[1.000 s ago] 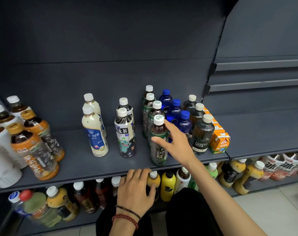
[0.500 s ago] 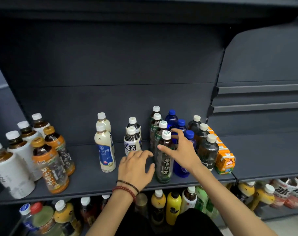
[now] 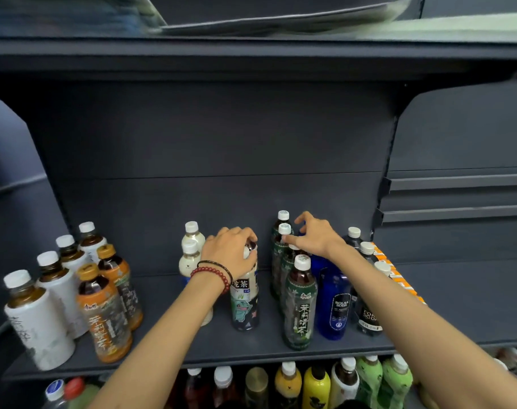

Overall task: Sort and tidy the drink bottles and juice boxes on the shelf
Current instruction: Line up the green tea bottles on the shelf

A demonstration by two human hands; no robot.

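Two hands on drinks shelf (image 3: 251,346).
Your L hand (image 3: 230,252): fingers (image 3: 242,234) clamp tea bottle (image 3: 245,302) cap; R hand (image 3: 313,236), 3 o'clock: grip unclear.

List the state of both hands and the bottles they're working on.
Left hand: grips cartoon-label bottle's top.
Cartoon-label bottle: upright, held.
Right hand: extended toward the back, grip unclear.
Green tea bottles: upright, capped, in a row.
Front blue bottle: upright, cap hidden.
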